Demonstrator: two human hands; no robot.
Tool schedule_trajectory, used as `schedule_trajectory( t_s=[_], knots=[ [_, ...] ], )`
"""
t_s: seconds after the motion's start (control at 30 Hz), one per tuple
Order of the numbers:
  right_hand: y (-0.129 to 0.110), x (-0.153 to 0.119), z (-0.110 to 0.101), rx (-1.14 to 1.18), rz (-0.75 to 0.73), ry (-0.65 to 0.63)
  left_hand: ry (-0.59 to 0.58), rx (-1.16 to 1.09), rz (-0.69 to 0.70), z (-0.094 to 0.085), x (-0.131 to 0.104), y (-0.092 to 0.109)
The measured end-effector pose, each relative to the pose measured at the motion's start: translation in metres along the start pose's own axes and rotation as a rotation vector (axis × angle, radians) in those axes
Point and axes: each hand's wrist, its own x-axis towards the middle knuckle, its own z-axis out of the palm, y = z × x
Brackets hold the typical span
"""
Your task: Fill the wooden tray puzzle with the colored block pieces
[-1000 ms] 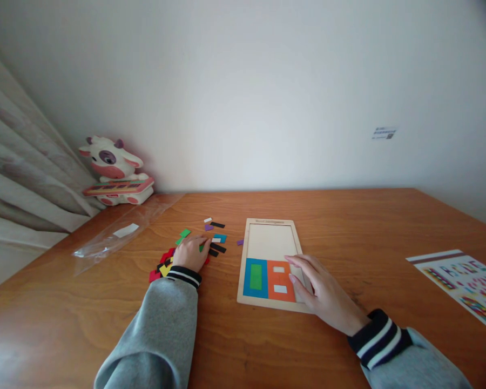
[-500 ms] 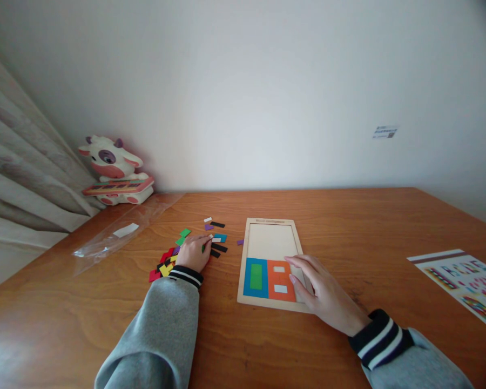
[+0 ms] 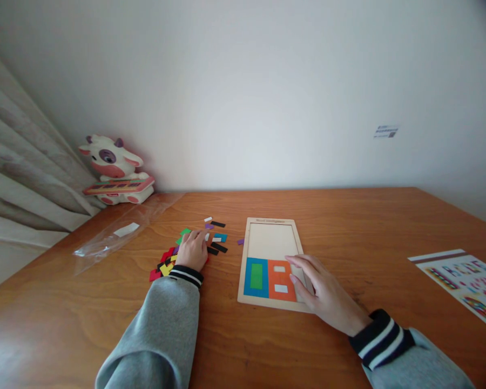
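My left hand [image 3: 192,250] lies over a loose heap of small flat coloured pieces, its fingers stretched forward and partly covering them. Red pieces [image 3: 155,275], yellow pieces [image 3: 167,269] and green pieces [image 3: 183,234] show around it. Beyond its fingertips are black strips [image 3: 219,247] and a blue piece [image 3: 222,237]. My right hand [image 3: 322,289] rests at the right side of a wooden puzzle board [image 3: 242,281], thumb and fingers apart. Inside the frame lie a blue panel with a green rectangle [image 3: 256,276] and an orange panel [image 3: 273,277] with two white rectangles.
A purple piece [image 3: 241,242] lies left of the board. At the back left stand a toy cow with a keyboard [image 3: 117,186] and a clear plastic bag [image 3: 101,243]. A printed sheet [image 3: 461,281] is at the right. A curtain [image 3: 20,189] hangs at left.
My left hand's fingers have shifted slightly back and left over the pieces, from a bent pose to a flatter one. My right hand and the board have stayed in place.
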Motion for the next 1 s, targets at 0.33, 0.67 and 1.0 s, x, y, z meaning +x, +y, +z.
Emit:
schedule_trajectory(
  t_s=[0.33,0.67,1.0],
  knots=[
    [0.001,-0.001,0.001,0.007,0.001,-0.009,-0.094,-0.114,-0.094,0.004,0.003,-0.012],
    [0.001,-0.001,0.001,0.010,0.003,0.002,-0.046,-0.209,-0.242,-0.002,0.004,-0.004],
    [-0.001,0.001,0.000,0.022,0.006,0.033,0.103,-0.580,0.228,-0.011,-0.010,0.082]
  ],
)
